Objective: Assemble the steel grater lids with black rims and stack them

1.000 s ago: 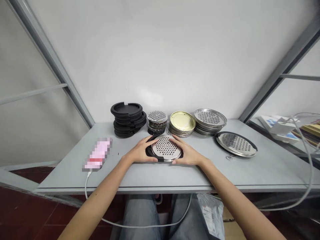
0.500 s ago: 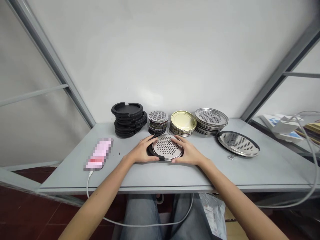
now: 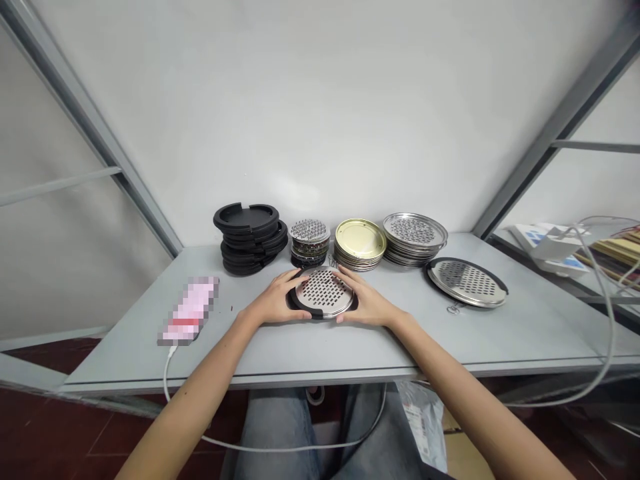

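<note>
A round metal grater plate [image 3: 325, 292] in a black ring [image 3: 314, 312] lies on the table in front of me. My left hand [image 3: 280, 299] curves round its left side, thumb at the near rim and fingers at the far left edge. Around the right side wraps my right hand [image 3: 367, 300], with fingertips on the upper right of the metal and the thumb at the near edge. Just behind stand a stack of small round grater plates [image 3: 310, 232] and a stack of gold-coloured lids [image 3: 361, 239]. Part of the ring is hidden by my hands.
Black rings [image 3: 247, 233] are stacked at the back left. Large metal grater discs [image 3: 415, 232] are stacked at the back right, with a black-rimmed grater [image 3: 467, 283] nearer. A phone [image 3: 190, 310] with a white cable [image 3: 168, 373] lies at left. Small metal rings [image 3: 453, 309] lie on the table [image 3: 280, 357].
The view has shifted slightly, so everything sits a little further left. Both hands keep their hold round the grater, with hardly any movement against it.
</note>
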`<state>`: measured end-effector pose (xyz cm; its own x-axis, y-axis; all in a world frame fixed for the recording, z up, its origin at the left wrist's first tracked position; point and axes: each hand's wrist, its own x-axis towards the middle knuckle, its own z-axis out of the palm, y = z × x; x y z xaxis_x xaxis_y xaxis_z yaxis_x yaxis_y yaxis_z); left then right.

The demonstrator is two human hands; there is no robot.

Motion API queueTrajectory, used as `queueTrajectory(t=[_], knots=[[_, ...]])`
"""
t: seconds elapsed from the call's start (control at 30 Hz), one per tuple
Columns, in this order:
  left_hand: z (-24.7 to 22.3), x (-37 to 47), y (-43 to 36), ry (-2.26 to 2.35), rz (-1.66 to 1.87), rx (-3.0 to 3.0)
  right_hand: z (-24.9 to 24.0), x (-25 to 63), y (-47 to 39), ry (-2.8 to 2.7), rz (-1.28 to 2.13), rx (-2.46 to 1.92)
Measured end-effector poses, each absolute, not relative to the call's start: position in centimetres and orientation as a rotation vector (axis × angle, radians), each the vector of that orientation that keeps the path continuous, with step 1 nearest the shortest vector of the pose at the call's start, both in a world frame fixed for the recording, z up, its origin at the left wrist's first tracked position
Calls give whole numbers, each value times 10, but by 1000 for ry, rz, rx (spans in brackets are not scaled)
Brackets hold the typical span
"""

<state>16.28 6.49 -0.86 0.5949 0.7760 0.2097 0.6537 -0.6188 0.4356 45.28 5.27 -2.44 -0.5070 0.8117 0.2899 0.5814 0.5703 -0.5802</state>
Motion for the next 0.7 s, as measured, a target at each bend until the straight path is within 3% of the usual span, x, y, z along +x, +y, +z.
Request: queueTrajectory(t=[0.7], knots=[[-10, 163, 65, 1182, 742, 2400, -30, 459, 56, -2232, 511, -1040]])
